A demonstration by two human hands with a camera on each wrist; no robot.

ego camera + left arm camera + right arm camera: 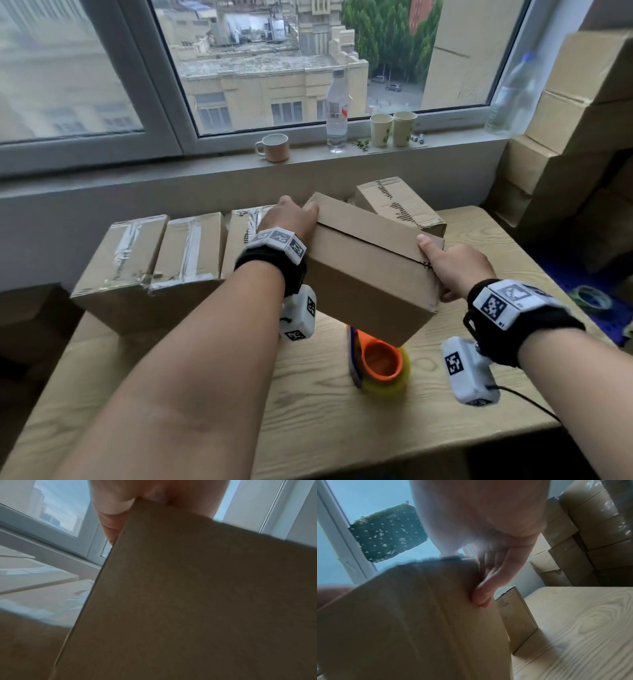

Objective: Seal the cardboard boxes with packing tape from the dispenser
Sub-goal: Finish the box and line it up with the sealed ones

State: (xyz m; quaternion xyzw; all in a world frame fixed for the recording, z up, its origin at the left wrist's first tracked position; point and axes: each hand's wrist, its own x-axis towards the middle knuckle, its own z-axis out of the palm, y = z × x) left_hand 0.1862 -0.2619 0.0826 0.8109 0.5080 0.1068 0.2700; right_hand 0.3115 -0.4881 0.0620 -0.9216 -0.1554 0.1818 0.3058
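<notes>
Nearest the person, just below the raised box, the tape dispenser (376, 363) lies untouched on the wooden table (479, 411), orange core up with a yellowish roll around it. No tape is being drawn, so I'd judge this box's sealing hasn't started.

Above it, both hands carry an untaped cardboard box (370, 274) clear of the table, tilted, its top flaps folded shut with a bare seam running along the middle. The right hand (452, 267) grips the near right end, thumb lying on top and fingers (489, 588) curled under the edge. The left hand (291, 216) clasps the far left corner, fingers wrapped over it. The cardboard looks plain brown, with no tape on any face in view.

Beyond the left hand, three boxes stand in a row, the leftmost sealed box (126, 260) and its neighbours showing shiny clear tape, so those look finished. Beyond the right hand sits another box (400, 202) with torn dark marks along its seam and no clear tape showing; it probably needs sealing too.
</notes>
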